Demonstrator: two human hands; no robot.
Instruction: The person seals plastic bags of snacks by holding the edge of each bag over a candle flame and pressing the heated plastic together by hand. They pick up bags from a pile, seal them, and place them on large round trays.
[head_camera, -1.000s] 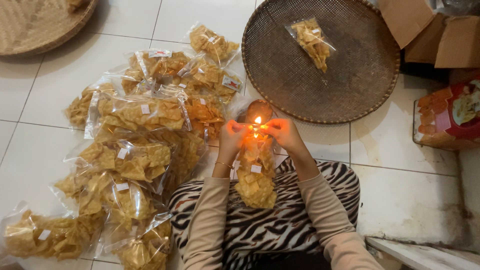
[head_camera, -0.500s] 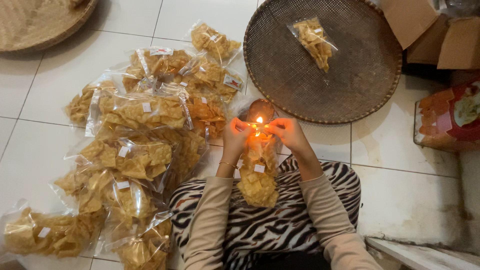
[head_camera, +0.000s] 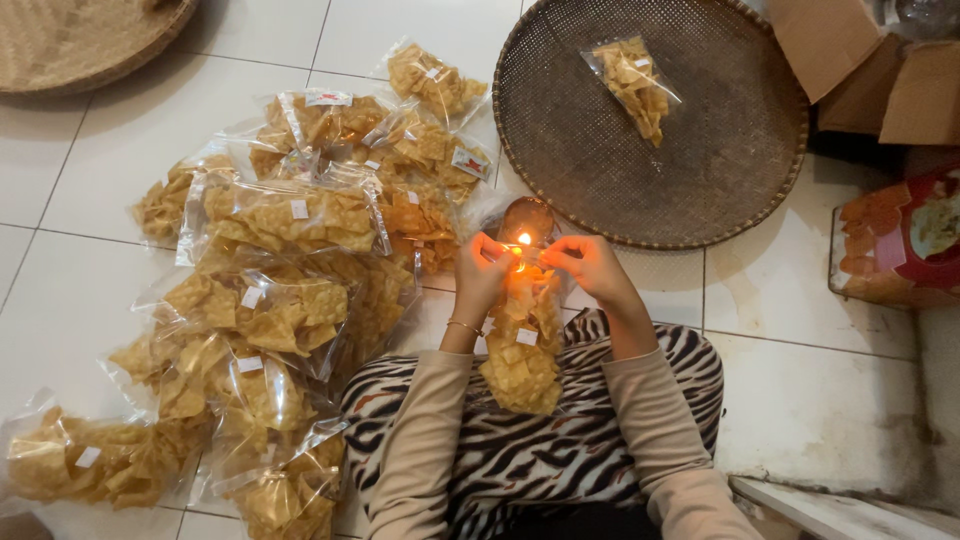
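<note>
A clear plastic bag of yellow chips (head_camera: 522, 340) lies on my lap over zebra-striped cloth. My left hand (head_camera: 482, 272) pinches the left end of the bag's top edge. My right hand (head_camera: 588, 265) pinches the right end. Between the two hands the edge is held at a small flame (head_camera: 523, 240), which burns on a dark round lamp (head_camera: 527, 217) standing on the tiled floor just beyond the bag.
A pile of several sealed chip bags (head_camera: 270, 290) covers the floor to my left. A round woven tray (head_camera: 720, 160) ahead holds one chip bag (head_camera: 632, 80). Cardboard boxes (head_camera: 880, 70) stand at the far right, a red packet (head_camera: 900, 245) below them. Another woven tray (head_camera: 90, 45) lies at top left.
Both hands have shifted slightly along the bag's top edge at the flame. The bag stays on my lap.
</note>
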